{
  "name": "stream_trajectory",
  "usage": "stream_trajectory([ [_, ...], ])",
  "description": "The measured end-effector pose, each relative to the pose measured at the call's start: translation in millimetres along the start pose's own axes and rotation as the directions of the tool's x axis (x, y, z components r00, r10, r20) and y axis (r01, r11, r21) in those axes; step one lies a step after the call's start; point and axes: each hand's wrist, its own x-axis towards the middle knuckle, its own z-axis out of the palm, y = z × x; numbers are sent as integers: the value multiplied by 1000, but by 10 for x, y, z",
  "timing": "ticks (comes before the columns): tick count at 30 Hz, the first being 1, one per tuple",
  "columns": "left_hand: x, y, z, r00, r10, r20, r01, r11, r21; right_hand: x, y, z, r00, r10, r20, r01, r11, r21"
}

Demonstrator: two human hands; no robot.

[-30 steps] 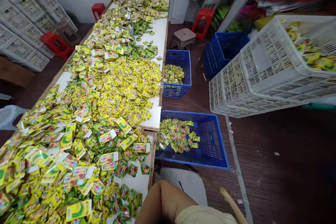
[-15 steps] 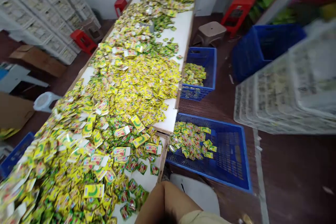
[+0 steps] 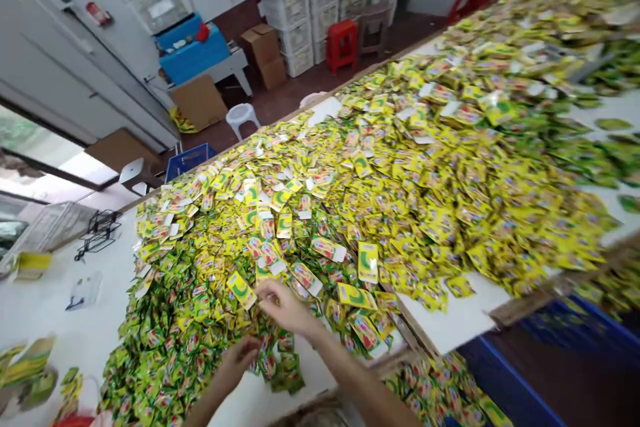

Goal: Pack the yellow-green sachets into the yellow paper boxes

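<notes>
My right hand [image 3: 285, 307] is over the front of a heap of small printed packs, its fingers bent together at the end of a flat yellow carton [image 3: 241, 289] with a green curve on it. The fingers appear to pinch that carton. Lower and to the left, my left hand [image 3: 245, 351] is blurred, beside green sachets [image 3: 287, 373] at the table's near edge; its fingers look curled, and what they hold, if anything, is hidden. More flat cartons, some with white flaps, lie on the heap, such as a yellow carton [image 3: 369, 261] and a red-and-green carton [image 3: 306, 278].
The heap spreads over joined white tables [image 3: 440, 323] with wooden edges. Blue crates [image 3: 515, 380] with sachets stand below on the right. Black wire [image 3: 100, 230] and a clear bag [image 3: 84, 290] lie at the left. Stools, cardboard boxes [image 3: 263, 53] and stacked white crates stand beyond.
My view has swung left, from the right-hand crates to the table and the left side of the room. Both my hands now show over the heap; before, only a bent arm showed.
</notes>
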Motion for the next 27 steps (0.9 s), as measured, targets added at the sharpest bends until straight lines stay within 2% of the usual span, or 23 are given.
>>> stream_trajectory([
  [1, 94, -53, -133, 999, -3, -49, 2, 999, -36, 98, 158, -184, 987, 64, -147, -75, 995, -68],
  [3, 354, -132, -557, 981, 18, -194, -35, 996, -82, 313, 410, -616, 956, 77, -284, -123, 982, -146],
  [6, 887, -233, -1457, 895, 98, -434, -121, 992, -25, 720, 580, -1317, 893, 46, -447, -173, 954, -247],
  [9, 1498, -377, -2358, 754, 126, -645, -101, 992, 74, 1215, 584, -1981, 833, -42, -551, -214, 895, -392],
  [11, 1902, -486, -2837, 710, 154, -688, -63, 986, 156, 1557, 564, -2386, 820, -83, -567, -259, 828, -497],
  [13, 2284, -579, -3205, 675, 187, -713, -30, 973, 227, 1884, 550, -2756, 806, -121, -579, -303, 756, -581],
  [17, 2979, -669, -3699, 625, 195, -756, 35, 960, 277, 2460, 536, -3336, 772, -200, -604, -404, 579, -708],
  [19, 3298, -670, -3873, 625, 212, -752, 46, 951, 306, 2709, 525, -3524, 759, -218, -613, -444, 516, -733],
  [23, 3854, -634, -4135, 627, 194, -754, 47, 957, 286, 3139, 500, -3707, 735, -233, -636, -501, 444, -743],
  [27, 4251, -620, -4278, 676, 133, -724, 85, 963, 257, 3491, 476, -3746, 689, -283, -668, -594, 309, -743],
])
